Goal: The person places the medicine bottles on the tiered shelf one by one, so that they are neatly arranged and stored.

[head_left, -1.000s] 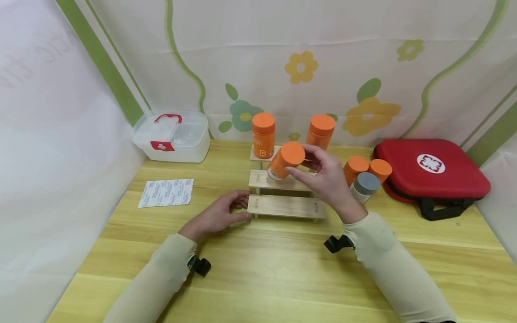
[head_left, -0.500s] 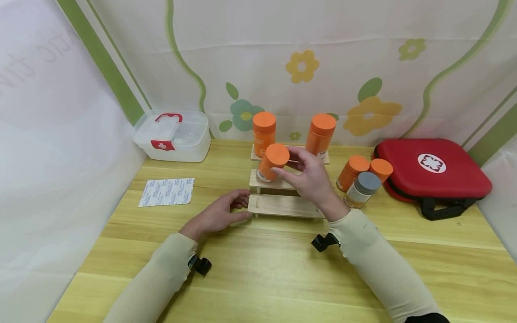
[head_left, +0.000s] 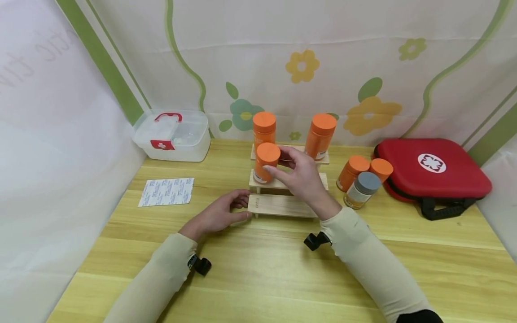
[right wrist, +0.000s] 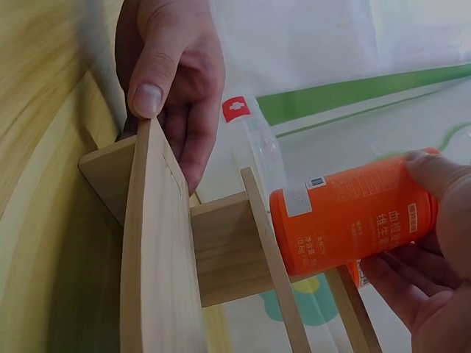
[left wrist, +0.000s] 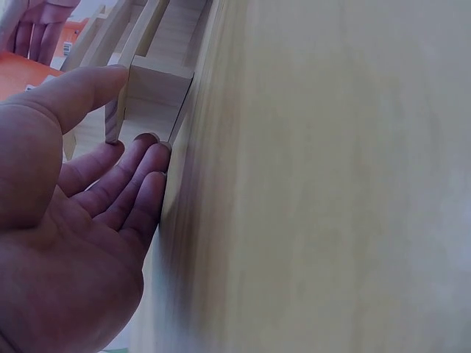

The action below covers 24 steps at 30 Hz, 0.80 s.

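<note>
Table (head_left: pixel 258 278) looks half-sorted: two bottles (head_left: pixel 320 137) racked, right hand (head_left: pixel 302 175)'s fingers clamped on third bottle (head_left: pixel 265 166), left hand (head_left: pixel 219 212)'s gripping rack (head_left: pixel 279 205), three loose bottles (head_left: pixel 362 188) unracked.

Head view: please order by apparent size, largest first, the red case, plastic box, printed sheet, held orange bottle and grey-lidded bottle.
1. Red case
2. Plastic box
3. Printed sheet
4. Held orange bottle and grey-lidded bottle: they look alike, so unranked.
</note>
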Each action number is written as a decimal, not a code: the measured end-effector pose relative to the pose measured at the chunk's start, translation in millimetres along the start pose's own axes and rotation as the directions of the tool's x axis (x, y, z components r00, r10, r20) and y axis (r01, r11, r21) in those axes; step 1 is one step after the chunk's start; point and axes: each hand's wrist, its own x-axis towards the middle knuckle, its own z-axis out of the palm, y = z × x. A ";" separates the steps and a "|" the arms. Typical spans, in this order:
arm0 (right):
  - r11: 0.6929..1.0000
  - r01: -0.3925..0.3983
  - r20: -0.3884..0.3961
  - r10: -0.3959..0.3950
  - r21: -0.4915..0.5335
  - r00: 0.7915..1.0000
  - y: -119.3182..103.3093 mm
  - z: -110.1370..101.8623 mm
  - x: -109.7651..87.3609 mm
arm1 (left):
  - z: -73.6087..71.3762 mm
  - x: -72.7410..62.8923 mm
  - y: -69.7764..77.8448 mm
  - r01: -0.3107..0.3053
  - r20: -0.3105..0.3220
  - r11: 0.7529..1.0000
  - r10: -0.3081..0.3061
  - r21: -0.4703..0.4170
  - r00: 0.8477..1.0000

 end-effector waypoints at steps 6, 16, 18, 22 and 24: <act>0.993 0.048 -0.015 -0.050 -0.106 0.999 -2.6 7.2 3.0 | -0.2 0.4 -0.1 0.010 -0.008 1.000 -0.010 -0.001 1.000; 0.972 0.121 -0.019 -0.128 -0.200 0.992 -0.7 11.1 2.7 | 0.4 0.3 -0.1 0.000 -0.014 1.000 0.000 0.003 1.000; 0.973 0.124 -0.010 -0.129 -0.196 0.992 0.6 10.3 2.1 | 0.7 0.6 -0.4 -0.003 -0.015 1.000 0.003 0.000 1.000; 0.978 0.115 0.001 -0.117 -0.176 0.993 2.5 7.7 -0.7 | 1.2 1.0 -0.7 0.002 -0.011 1.000 -0.002 -0.002 1.000; 0.978 0.114 0.004 -0.115 -0.175 0.993 2.6 5.9 -2.3 | 1.2 0.3 -0.5 0.007 -0.011 1.000 -0.007 -0.001 1.000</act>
